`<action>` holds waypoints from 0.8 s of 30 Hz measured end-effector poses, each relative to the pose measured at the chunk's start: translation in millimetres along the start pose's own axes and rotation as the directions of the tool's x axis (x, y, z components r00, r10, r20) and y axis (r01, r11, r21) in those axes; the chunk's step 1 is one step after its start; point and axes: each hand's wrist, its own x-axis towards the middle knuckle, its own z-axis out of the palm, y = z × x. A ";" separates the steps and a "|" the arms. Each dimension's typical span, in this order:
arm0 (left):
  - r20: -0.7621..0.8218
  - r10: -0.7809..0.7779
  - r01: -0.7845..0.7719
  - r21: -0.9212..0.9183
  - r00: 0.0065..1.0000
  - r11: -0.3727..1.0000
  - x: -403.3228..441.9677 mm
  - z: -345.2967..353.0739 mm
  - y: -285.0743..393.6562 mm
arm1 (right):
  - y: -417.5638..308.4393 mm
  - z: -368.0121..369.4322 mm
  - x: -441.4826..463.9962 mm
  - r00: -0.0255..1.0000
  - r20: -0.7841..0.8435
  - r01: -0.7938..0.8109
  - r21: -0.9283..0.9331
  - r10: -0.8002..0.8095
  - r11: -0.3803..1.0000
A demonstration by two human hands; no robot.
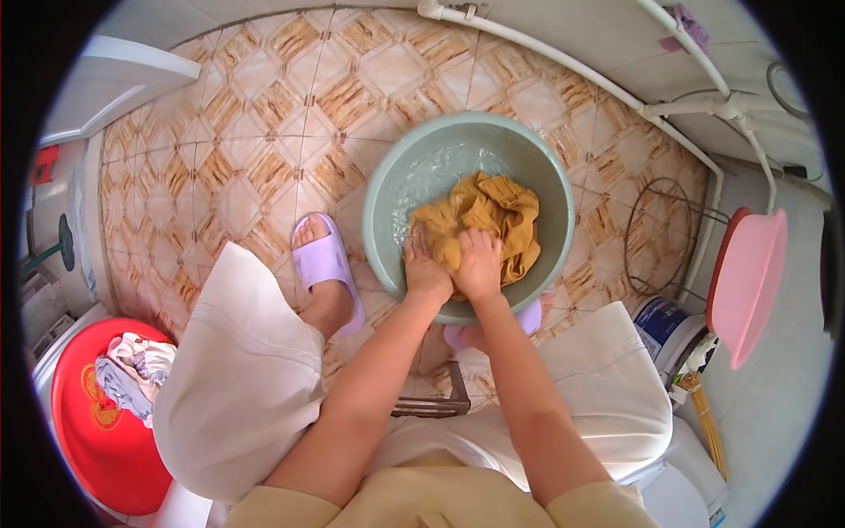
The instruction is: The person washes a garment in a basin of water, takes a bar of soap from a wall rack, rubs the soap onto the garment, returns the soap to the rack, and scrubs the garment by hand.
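Note:
A round grey-green basin stands on the floor with clear, rippling water in it. Bunched on the right side of the basin lies a wet mustard-yellow cloth garment, partly under water. My right hand grips the garment from above, its fingers curled into the fabric. Close beside it, my left hand is low in the basin with its fingers against the garment's left edge; the fingertips are partly hidden by water and fabric.
My feet in lilac slippers flank the basin's near side. A red basin with crumpled clothes stands at lower left. On the right are a pink basin, a bucket and a wire ring. White pipes run along the wall.

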 end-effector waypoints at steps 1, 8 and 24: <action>0.037 -0.020 0.021 -0.040 0.999 0.999 0.7 7.5 -1.0 | 4.2 12.3 4.5 0.998 -0.064 0.019 -0.097 -0.025 0.995; -0.185 -0.046 0.007 -0.207 0.982 0.978 3.0 20.5 2.7 | 26.8 55.4 78.5 0.996 -0.077 -0.080 -0.377 0.055 0.923; 0.033 -0.085 0.077 0.200 0.996 0.977 21.5 37.5 10.9 | -7.5 22.4 10.3 0.988 -0.041 -0.157 -0.253 0.152 0.955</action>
